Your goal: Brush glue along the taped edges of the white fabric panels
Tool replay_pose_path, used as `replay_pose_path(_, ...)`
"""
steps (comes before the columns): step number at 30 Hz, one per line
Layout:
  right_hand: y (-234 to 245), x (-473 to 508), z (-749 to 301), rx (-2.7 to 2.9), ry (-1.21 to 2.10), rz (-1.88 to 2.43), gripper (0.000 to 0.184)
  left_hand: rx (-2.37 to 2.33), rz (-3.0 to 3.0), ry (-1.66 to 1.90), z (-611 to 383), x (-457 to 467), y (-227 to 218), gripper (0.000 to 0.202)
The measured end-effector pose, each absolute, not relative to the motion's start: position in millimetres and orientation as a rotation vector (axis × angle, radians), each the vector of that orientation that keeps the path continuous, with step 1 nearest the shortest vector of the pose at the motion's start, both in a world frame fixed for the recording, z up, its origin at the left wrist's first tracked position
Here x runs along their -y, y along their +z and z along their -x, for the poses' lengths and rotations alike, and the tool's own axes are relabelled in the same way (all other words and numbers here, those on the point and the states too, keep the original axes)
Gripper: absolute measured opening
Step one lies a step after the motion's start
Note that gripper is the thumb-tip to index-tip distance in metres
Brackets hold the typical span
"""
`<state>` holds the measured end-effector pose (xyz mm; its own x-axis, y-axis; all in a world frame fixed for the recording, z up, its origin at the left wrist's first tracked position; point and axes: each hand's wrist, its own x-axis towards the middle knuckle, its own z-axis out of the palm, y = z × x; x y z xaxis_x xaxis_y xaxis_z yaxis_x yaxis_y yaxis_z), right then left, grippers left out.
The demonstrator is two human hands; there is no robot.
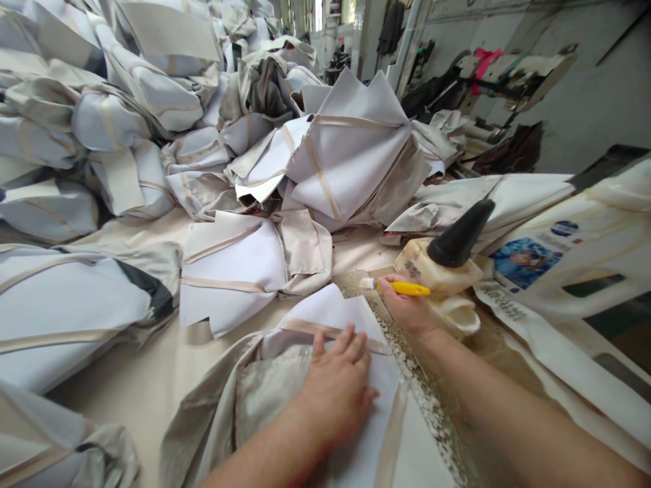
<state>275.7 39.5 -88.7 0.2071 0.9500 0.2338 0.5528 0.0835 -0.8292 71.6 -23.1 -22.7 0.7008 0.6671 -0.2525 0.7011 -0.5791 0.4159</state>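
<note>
My left hand [338, 383] lies flat, fingers stretched out, pressing on a pale fabric piece [330, 318] with a beige strap across it. My right hand [404, 308] is closed around a yellow brush or applicator [401, 288] whose whitish tip points left at the fabric's upper edge. Just right of that hand stands a cream glue bottle [437, 271] with a black cone nozzle [460, 237].
Heaps of folded white and grey fabric pieces with beige straps [350, 156] fill the table ahead and to the left. A glue-crusted strip [422, 386] runs along the work surface. Printed white bags [549, 264] lie on the right. Sewing machines [508, 74] stand behind.
</note>
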Motion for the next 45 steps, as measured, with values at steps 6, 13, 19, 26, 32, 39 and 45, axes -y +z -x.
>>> replay_pose_path(6, -64.4, 5.4, -294.7, 1.232, 0.586, 1.622, 0.029, -1.648, -2.225, -0.113, -10.0, -37.6, -10.0, 0.060)
replay_pose_path(13, -45.8, 42.5, -308.5, 0.971, 0.696, 1.577, 0.039, -1.566, -2.180, -0.183, -3.0, -50.2, 8.9, 0.017)
replay_pose_path(19, -30.0, 63.0, -339.8, 0.844, 0.636, 1.427, 0.034, -1.588, -2.700, 0.449, -10.3, -23.7, 145.3, 0.018)
replay_pose_path(26, -10.5, 84.4, -366.7, 0.712, 0.537, 1.393, 0.031, -0.930, -3.517, 0.574, -26.3, 60.6, 143.3, 0.014)
replay_pose_path(32, -18.0, 99.3, -377.7, 0.712, 0.591, 1.469, 0.033, -0.600, -2.713, -0.361, -30.8, 148.5, 13.5, 0.013)
replay_pose_path(39, -25.0, 81.1, -335.8, 0.913, 0.761, 1.490, 0.034, -0.973, -2.496, -0.093, -53.5, 61.2, 30.9, 0.035)
replay_pose_path(45, -45.5, 49.6, -297.6, 1.207, 0.865, 1.594, 0.030, -1.072, -2.468, -0.375, -82.1, 1.5, -24.9, 0.038)
